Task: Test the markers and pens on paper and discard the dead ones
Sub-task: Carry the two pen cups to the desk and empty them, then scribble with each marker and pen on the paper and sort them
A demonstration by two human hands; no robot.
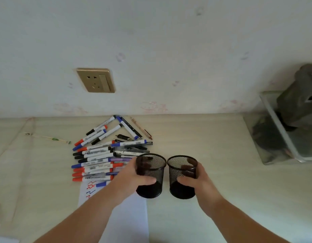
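Observation:
Two black mesh pen cups stand side by side on the pale wooden desk. My left hand [132, 178] grips the left cup [150, 176] round its wall. My right hand [197, 179] grips the right cup [182, 178] the same way. Both cups look empty inside. A pile of markers and pens [100, 155] with red, blue and black caps lies to the left of the cups. A white sheet of paper [127, 213] with red and blue scribbles lies under my left forearm.
A gold wall socket [96, 80] sits on the wall behind the desk. A clear tray [281, 137] with dark grey items stands at the right. A thin stick with green marks [48, 137] lies at the left. The desk [213, 137] meets the wall behind the pile.

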